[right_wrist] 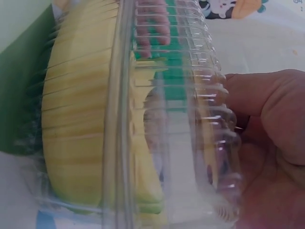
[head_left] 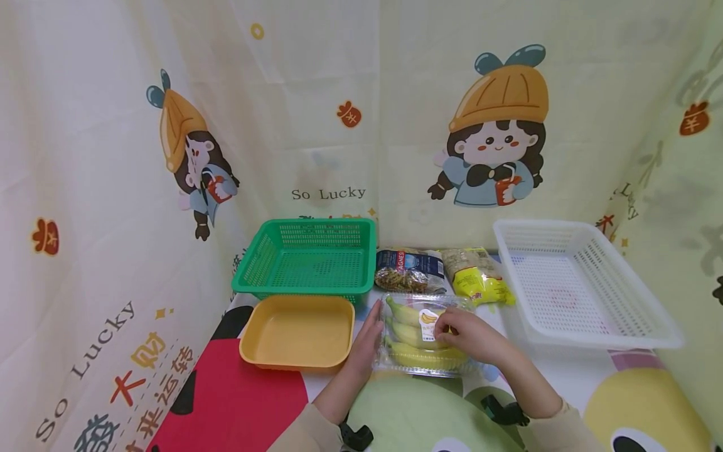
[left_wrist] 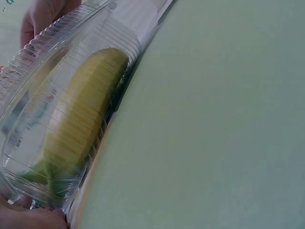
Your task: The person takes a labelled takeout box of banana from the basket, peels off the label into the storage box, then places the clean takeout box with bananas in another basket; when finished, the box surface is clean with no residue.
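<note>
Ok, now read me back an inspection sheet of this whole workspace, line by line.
Surface: multicoloured cartoon-printed covering beneath the containers.
Job's things: clear ribbed plastic clamshell box holding yellow bananas with green stems; white banana-print label on top.
Clutter: green perforated plastic basket, yellow-orange rectangular plastic tray in front of it, navy printed plastic bag, yellow-and-clear plastic bag, white perforated plastic basket at the right.
Hands: bare left hand has its fingers against the box's left side; bare right hand has bent fingers at the label, whether pinching is unclear.
Cables: nothing seen.
Surroundings: cream fabric curtain with cartoon prints, behind and at both sides.
</note>
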